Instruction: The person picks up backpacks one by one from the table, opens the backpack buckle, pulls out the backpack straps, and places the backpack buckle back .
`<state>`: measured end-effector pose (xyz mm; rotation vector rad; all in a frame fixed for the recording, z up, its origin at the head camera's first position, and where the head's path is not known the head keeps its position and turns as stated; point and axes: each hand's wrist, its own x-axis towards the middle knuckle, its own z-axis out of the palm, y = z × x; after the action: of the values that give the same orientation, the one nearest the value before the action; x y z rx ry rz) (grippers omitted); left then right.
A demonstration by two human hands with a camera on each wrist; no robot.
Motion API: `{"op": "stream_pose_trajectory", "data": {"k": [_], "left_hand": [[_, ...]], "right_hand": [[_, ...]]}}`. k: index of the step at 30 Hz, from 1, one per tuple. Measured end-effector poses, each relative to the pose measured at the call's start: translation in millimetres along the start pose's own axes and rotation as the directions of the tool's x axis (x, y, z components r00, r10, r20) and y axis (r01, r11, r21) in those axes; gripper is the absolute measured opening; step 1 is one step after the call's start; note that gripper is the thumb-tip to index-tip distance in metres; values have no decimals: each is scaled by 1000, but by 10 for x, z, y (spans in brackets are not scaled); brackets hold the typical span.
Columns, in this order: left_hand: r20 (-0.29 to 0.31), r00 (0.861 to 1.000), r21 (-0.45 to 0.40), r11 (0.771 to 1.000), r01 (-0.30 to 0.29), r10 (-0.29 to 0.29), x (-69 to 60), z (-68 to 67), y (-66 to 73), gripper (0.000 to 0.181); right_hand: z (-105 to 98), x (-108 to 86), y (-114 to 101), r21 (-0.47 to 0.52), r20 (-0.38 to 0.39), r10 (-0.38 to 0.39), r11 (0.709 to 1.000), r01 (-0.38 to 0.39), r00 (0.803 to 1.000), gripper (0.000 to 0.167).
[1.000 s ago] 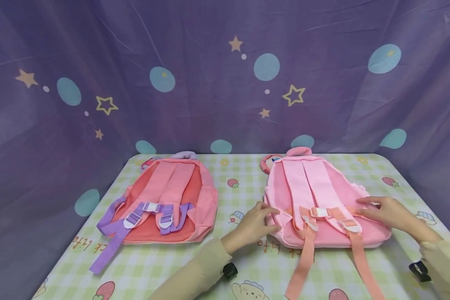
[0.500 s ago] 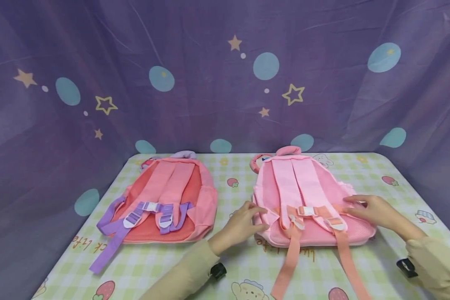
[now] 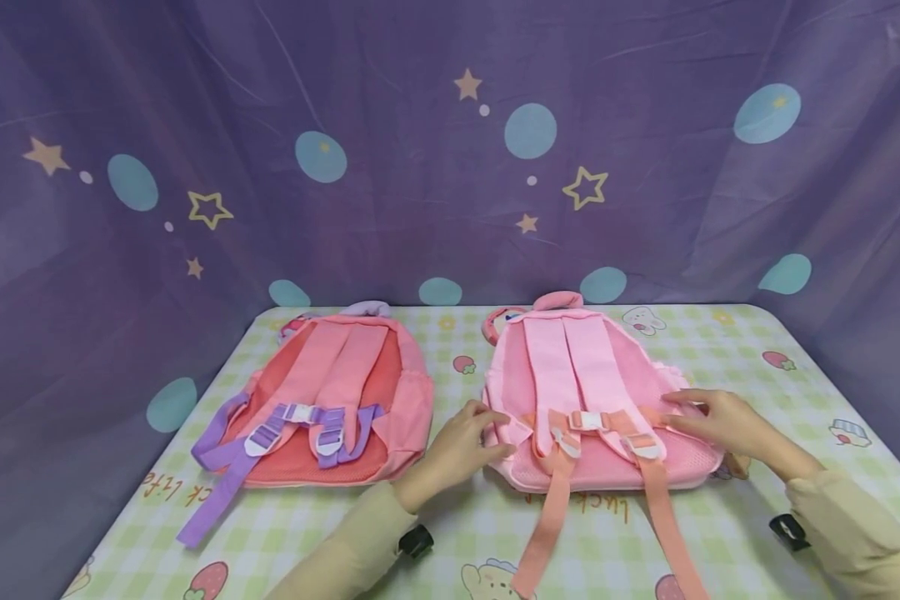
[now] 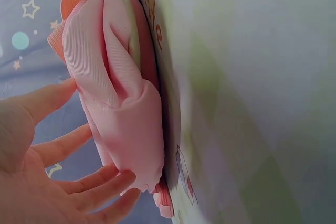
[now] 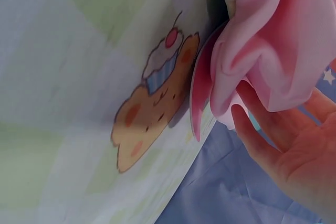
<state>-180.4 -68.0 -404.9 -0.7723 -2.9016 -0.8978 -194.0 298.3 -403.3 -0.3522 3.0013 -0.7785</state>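
Note:
A light pink backpack [image 3: 588, 367] lies back side up on the table, its straps joined by a white buckle [image 3: 591, 421] and two orange strap ends trailing toward the front edge. The left hand [image 3: 457, 446] touches its left side; in the left wrist view the fingers of that hand [image 4: 68, 166] are spread along the pink side pocket [image 4: 131, 129]. On the opposite side rests the right hand [image 3: 723, 425]. The right wrist view shows this hand [image 5: 294, 145] with extended fingers against the pink fabric [image 5: 262, 40].
To the left lies a coral backpack [image 3: 412, 408] with purple straps [image 3: 210, 508], also back side up. A checked cloth with printed pictures covers the table [image 3: 330, 542]. A purple curtain [image 3: 420, 233] with stars and ovals stands behind it.
The light pink backpack has slid left across the table, closer to the coral one, and both hands have moved left along with it. The coral backpack has stayed in place.

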Motion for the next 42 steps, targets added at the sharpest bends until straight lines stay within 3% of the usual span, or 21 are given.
{"op": "stream_pose_trajectory", "data": {"k": [11,29,42], "left_hand": [[-18,1000,17,1000,2,-2,-65,-97,-106,37],[-27,1000,50,999,16,-15,-180,-291,-242,36],[-35,999,56,998,40,-38,-224,-348,-289,37]], "right_hand": [[80,49,-109,19,-24,-67,998,67,997,49],[221,143,-292,67,-19,-100,993,101,995,46],[255,159,-366,80,-23,-144,986,145,989,42]]}}
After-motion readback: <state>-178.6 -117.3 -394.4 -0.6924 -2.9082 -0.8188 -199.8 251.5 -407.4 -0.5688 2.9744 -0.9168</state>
